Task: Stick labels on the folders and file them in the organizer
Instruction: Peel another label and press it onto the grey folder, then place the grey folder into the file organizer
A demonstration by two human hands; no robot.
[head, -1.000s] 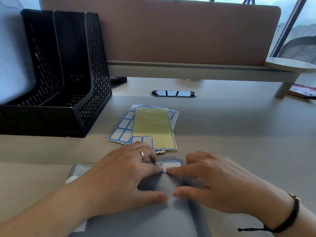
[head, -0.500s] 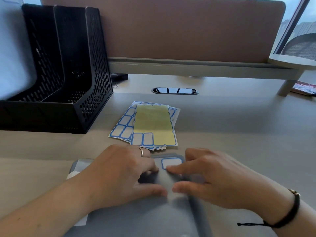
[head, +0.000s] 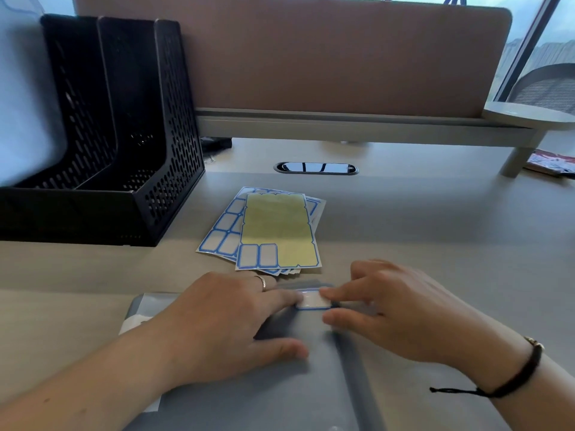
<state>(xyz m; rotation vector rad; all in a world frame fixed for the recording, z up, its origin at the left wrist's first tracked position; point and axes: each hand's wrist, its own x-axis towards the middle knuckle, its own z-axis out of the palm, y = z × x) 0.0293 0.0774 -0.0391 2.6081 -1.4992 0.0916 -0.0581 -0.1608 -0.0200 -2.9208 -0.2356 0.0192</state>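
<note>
Your left hand (head: 217,325) lies flat on the grey folder (head: 280,396), fingers (head: 280,298) stretched out straight, the fingertips pressing the left end of the white, blue-edged label (head: 312,301); your thumb rests on the folder further down. There is a ring (head: 263,283) on one of those fingers. Your right hand (head: 404,309) comes in from the other side, its fingers lightly bent, a fingertip pressing down on the label's right end and the thumb touching the folder just below it. Neither hand curls round anything; both only press.

The label sits on the folder near its far edge, between your two sets of fingertips. The folder lies flat on the counter (head: 435,219) under both hands, with a darker strip running down it below your right thumb.

Just beyond your fingers lies a fanned stack of label sheets (head: 224,225); the top sheet (head: 277,231) is mostly bare yellow backing, with two labels left at its near left corner.

Further out to the left of your left hand stands the black mesh organizer (head: 149,169), with something pale in its leftmost slot. A dark cord bracelet (head: 513,377) wraps your right wrist. Beyond the sheets, an oval cable port (head: 315,168) sits in the counter in front of a brown divider panel (head: 342,57).
</note>
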